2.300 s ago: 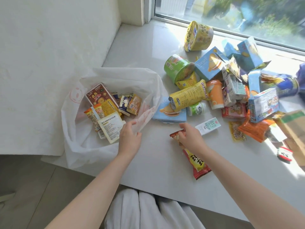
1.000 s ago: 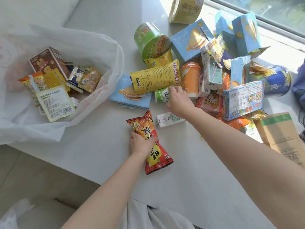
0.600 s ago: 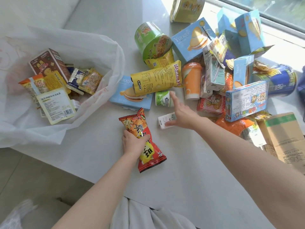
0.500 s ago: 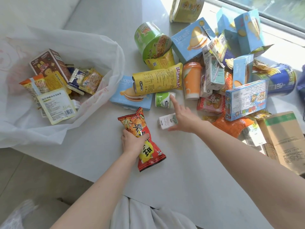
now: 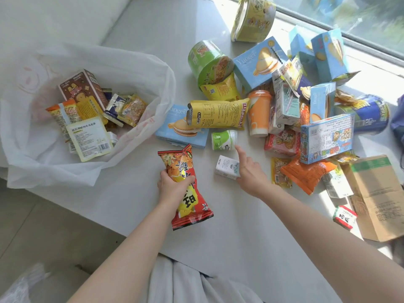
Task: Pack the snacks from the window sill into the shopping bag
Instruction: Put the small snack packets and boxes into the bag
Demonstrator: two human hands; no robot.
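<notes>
One red snack bag gripped in left hand; one white carton against right hand (index straight, grip unclear).

sunlit window, pale grey floor

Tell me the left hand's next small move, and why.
Probably carry the red snack packet leftwards and drop it into the shopping bag: the left hand grips the packet around its middle, and the bag lies open close by, with other snacks inside.
</notes>
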